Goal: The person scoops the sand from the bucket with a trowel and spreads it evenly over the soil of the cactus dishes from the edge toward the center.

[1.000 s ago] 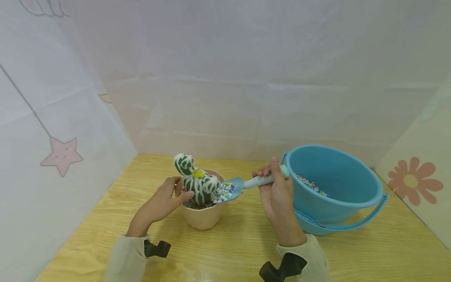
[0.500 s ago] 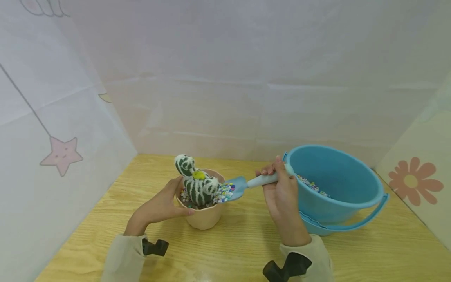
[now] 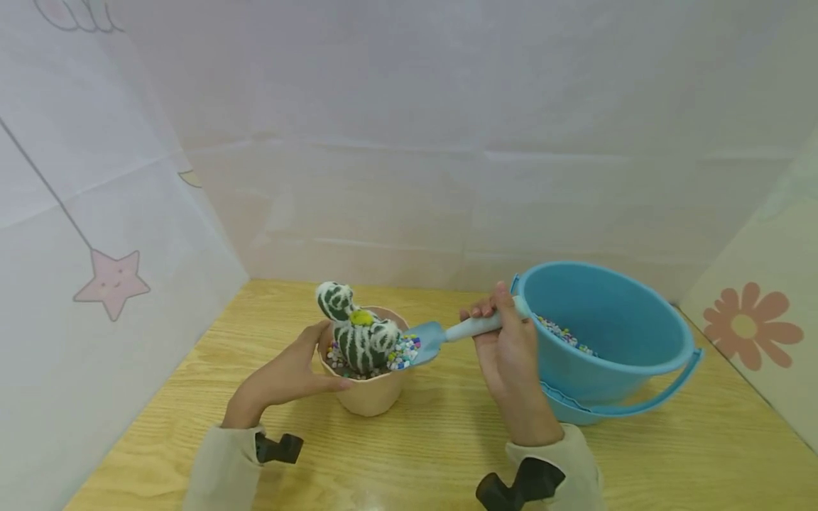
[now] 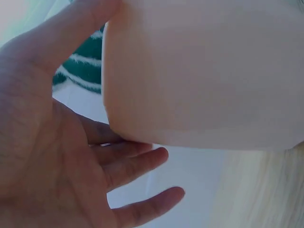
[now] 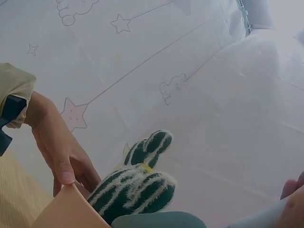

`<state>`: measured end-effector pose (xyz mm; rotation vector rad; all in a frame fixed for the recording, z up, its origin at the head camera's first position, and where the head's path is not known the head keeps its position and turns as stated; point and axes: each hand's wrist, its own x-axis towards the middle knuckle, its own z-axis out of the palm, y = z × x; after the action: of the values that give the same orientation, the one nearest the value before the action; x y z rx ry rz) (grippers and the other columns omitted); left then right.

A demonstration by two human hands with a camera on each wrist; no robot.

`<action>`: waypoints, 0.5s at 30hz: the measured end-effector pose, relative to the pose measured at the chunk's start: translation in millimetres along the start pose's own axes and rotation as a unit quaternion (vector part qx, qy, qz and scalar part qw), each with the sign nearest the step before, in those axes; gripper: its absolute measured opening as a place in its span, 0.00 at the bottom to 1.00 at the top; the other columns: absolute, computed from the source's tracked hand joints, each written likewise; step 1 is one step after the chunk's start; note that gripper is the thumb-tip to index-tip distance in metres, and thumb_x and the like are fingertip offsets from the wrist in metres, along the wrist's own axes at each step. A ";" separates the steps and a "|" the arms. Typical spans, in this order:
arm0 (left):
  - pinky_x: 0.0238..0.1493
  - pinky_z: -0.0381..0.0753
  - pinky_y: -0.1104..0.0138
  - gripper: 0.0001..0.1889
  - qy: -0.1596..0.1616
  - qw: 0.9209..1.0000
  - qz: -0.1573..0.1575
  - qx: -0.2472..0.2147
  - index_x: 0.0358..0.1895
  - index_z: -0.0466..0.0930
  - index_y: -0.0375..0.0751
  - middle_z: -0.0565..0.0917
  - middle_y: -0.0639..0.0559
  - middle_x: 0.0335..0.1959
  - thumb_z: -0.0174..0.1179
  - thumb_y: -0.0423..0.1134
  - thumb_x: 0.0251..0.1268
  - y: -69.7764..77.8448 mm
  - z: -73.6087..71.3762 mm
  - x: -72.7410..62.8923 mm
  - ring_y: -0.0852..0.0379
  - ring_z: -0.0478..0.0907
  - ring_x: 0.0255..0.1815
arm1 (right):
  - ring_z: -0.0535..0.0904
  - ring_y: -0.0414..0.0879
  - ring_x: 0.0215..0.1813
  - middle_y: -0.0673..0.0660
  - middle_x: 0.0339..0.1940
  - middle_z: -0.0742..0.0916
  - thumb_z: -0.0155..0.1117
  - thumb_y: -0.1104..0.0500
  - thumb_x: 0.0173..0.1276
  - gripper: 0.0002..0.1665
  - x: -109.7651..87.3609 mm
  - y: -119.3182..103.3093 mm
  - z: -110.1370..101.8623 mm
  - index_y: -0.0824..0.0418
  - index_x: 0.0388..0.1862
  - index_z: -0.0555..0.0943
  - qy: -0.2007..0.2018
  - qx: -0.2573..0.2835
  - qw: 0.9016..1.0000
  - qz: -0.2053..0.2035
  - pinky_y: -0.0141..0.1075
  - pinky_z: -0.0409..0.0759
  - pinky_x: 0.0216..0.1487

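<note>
The peach pot [image 3: 369,397] stands upright, a white-striped green cactus [image 3: 361,348] in it; at its three-o'clock rim, a light-blue trowel [image 3: 471,328] slants, carrying mixed-colour pebbles [image 3: 405,350].

Sleeves [image 3: 224,468]: pale beige, loose | wrist mounts [image 3: 535,480]: black, stubby, paired
</note>
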<state>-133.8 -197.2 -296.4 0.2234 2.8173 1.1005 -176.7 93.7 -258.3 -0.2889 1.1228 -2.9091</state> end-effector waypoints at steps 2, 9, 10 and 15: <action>0.67 0.56 0.38 0.57 -0.004 1.000 0.000 -0.008 0.75 0.39 0.34 0.46 0.32 0.75 0.68 0.56 0.54 -2.9 -0.3 0.4 0.32 0.45 0.75 | 0.71 0.42 0.31 0.49 0.21 0.74 0.52 0.50 0.73 0.21 -0.6 -0.9 0.3 0.57 0.20 0.69 -0.004 0.000 1.000 0.002 0.34 0.76 0.44; 0.67 0.56 0.38 0.56 -0.005 1.000 0.019 -0.006 0.74 0.38 0.30 0.49 0.29 0.73 0.67 0.54 0.55 -0.3 -0.9 0.8 0.30 0.48 0.74 | 0.71 0.42 0.32 0.50 0.22 0.74 0.51 0.54 0.75 0.17 -3.9 2.5 5.2 0.57 0.24 0.69 -0.018 0.005 1.000 0.006 0.34 0.75 0.46; 0.67 0.57 0.38 0.57 -0.004 1.000 0.019 -0.003 0.74 0.39 0.29 0.49 0.28 0.72 0.68 0.54 0.55 1.3 -1.3 0.4 0.30 0.49 0.73 | 0.71 0.42 0.32 0.50 0.23 0.75 0.51 0.55 0.75 0.16 -4.5 3.7 6.1 0.57 0.25 0.70 -0.023 0.007 1.000 0.002 0.34 0.75 0.46; 0.66 0.59 0.39 0.57 -0.005 1.000 0.003 0.007 0.73 0.41 0.25 0.50 0.26 0.72 0.68 0.55 0.54 3.7 -3.4 -0.8 0.29 0.49 0.73 | 0.71 0.42 0.34 0.50 0.24 0.76 0.50 0.59 0.75 0.14 -8.8 8.9 9.3 0.58 0.27 0.71 -0.050 0.005 0.998 -0.024 0.33 0.73 0.47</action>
<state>-133.2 -196.9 -291.3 0.2374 2.8179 1.0763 -166.9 81.6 -259.0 -0.4617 1.1017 -2.9033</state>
